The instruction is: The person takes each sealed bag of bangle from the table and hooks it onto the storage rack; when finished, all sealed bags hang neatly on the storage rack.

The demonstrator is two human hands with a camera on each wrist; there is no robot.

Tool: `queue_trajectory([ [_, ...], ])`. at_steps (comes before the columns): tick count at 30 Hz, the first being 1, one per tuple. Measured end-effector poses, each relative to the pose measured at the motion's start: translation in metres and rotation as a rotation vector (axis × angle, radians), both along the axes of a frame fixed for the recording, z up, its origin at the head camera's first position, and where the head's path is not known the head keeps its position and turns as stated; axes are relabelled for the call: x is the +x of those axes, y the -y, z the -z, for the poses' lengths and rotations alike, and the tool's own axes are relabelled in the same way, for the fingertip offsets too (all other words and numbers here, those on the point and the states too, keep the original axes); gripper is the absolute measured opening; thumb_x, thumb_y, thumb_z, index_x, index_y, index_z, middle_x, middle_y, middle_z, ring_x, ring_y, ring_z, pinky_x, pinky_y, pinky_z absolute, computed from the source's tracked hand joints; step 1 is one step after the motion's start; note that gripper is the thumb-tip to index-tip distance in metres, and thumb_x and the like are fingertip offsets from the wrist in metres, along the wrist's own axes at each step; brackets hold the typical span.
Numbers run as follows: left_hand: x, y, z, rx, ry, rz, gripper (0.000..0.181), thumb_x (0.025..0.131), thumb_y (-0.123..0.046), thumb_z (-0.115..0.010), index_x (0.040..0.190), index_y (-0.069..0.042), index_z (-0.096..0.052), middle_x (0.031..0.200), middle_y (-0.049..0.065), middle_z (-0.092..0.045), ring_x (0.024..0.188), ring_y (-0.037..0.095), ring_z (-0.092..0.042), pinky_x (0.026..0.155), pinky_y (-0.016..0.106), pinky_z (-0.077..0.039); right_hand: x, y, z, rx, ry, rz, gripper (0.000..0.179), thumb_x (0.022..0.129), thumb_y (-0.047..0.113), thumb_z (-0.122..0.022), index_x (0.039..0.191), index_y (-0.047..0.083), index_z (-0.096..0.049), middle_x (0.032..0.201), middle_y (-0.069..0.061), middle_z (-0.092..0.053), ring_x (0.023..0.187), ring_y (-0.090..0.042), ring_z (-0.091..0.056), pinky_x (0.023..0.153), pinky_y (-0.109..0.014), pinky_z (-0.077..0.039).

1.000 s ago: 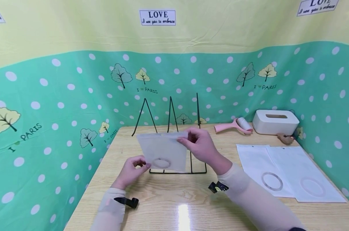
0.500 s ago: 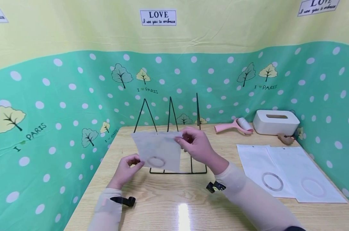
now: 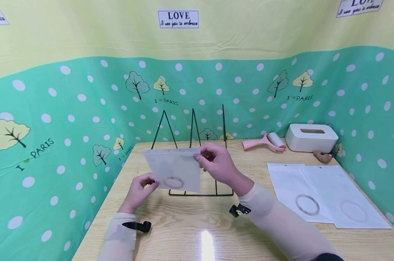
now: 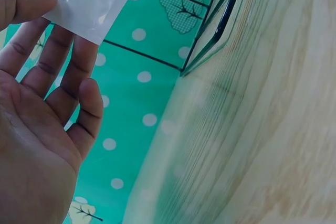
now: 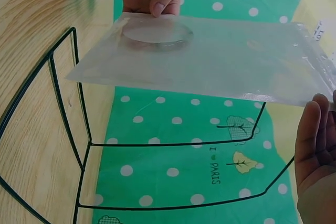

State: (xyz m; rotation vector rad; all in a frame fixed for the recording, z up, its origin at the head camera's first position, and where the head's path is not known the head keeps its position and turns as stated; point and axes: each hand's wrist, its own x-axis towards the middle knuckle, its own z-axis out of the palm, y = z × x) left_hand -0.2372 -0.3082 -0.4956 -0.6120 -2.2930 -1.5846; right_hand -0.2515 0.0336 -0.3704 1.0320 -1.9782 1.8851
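Note:
A frosted, translucent flat bag (image 3: 178,168) is held up in front of the black wire rack, tilted, with a ring like a bangle (image 5: 157,44) showing through its lower left part. My left hand (image 3: 136,192) pinches the bag's lower left corner between thumb and fingers. At the upper right corner, my right hand (image 3: 218,165) grips the bag, palm side hidden in the head view. The wire rack (image 3: 210,195) stands on the table just behind the bag, which covers part of its uprights.
Two white flat bags, one with a grey ring (image 3: 307,205) and one with a pale pink ring (image 3: 353,211), lie overlapping at the right. Behind them are a pink lint roller (image 3: 257,143), a white tissue box (image 3: 311,138) and a small brown object (image 3: 322,156). Patterned cloth encloses the table.
Both hands have moved a little to the left, carrying the bag with them. The rack and the things on the right stay where they were.

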Motion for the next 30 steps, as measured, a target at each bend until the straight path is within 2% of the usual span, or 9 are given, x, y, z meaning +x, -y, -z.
queue_trajectory([
  [7, 0.001, 0.008, -0.002, 0.011, 0.018, -0.033, 0.013, 0.095, 0.007, -0.071, 0.094, -0.006, -0.073, 0.1, 0.007, -0.075, 0.085, 0.018, -0.066, 0.08, 0.028, -0.053, -0.005, 0.009, 0.003, 0.01, 0.001, -0.012, 0.006, 0.098, 0.005, -0.074, 0.092, 0.005, -0.073, 0.072, -0.008, -0.066, 0.061, -0.038, -0.061, 0.052, -0.041, -0.056],
  [10, 0.001, 0.012, -0.003, 0.002, 0.019, -0.036, 0.013, 0.095, 0.007, -0.071, 0.093, -0.006, -0.072, 0.098, 0.006, -0.075, 0.084, 0.018, -0.065, 0.08, 0.028, -0.053, -0.006, 0.012, 0.004, 0.006, 0.005, -0.016, 0.007, 0.097, 0.007, -0.076, 0.091, 0.006, -0.074, 0.071, -0.007, -0.067, 0.061, -0.038, -0.062, 0.052, -0.045, -0.057],
  [13, 0.002, 0.018, -0.004, -0.024, 0.021, -0.028, 0.013, 0.095, 0.006, -0.072, 0.094, -0.007, -0.073, 0.094, 0.007, -0.073, 0.082, 0.019, -0.064, 0.077, 0.03, -0.053, -0.008, 0.016, 0.007, 0.003, 0.023, -0.015, 0.007, 0.096, 0.007, -0.077, 0.09, 0.005, -0.074, 0.071, -0.007, -0.068, 0.061, -0.032, -0.064, 0.052, -0.046, -0.057],
  [18, 0.003, 0.029, -0.004, -0.053, 0.026, -0.006, 0.01, 0.096, 0.002, -0.074, 0.097, -0.007, -0.075, 0.09, 0.01, -0.072, 0.08, 0.018, -0.066, 0.075, 0.032, -0.054, -0.009, 0.021, 0.009, 0.009, 0.055, -0.014, 0.008, 0.096, 0.007, -0.077, 0.089, 0.004, -0.075, 0.073, -0.008, -0.069, 0.062, -0.028, -0.066, 0.054, -0.04, -0.058],
  [22, 0.005, 0.037, -0.005, -0.032, 0.016, -0.001, 0.009, 0.096, 0.005, -0.072, 0.098, -0.004, -0.075, 0.09, 0.014, -0.072, 0.079, 0.017, -0.066, 0.073, 0.028, -0.055, -0.008, 0.026, 0.01, 0.003, 0.079, -0.029, 0.006, 0.096, 0.004, -0.076, 0.091, 0.001, -0.075, 0.077, -0.01, -0.071, 0.063, -0.026, -0.068, 0.055, -0.039, -0.059],
  [27, 0.005, 0.044, -0.005, -0.001, 0.021, -0.014, 0.009, 0.096, 0.008, -0.069, 0.097, 0.0, -0.074, 0.089, 0.018, -0.071, 0.078, 0.015, -0.065, 0.071, 0.026, -0.055, -0.009, 0.034, 0.012, -0.012, 0.09, -0.068, 0.006, 0.097, 0.002, -0.073, 0.094, -0.003, -0.075, 0.082, -0.011, -0.073, 0.064, -0.03, -0.069, 0.059, -0.048, -0.06],
  [30, 0.006, 0.046, -0.005, 0.005, 0.026, -0.023, 0.007, 0.097, 0.008, -0.068, 0.099, 0.003, -0.073, 0.092, 0.018, -0.071, 0.079, 0.015, -0.065, 0.071, 0.025, -0.056, -0.01, 0.039, 0.015, -0.013, 0.089, -0.076, 0.007, 0.098, 0.002, -0.073, 0.095, -0.003, -0.075, 0.081, -0.011, -0.073, 0.065, -0.037, -0.068, 0.06, -0.052, -0.06],
])
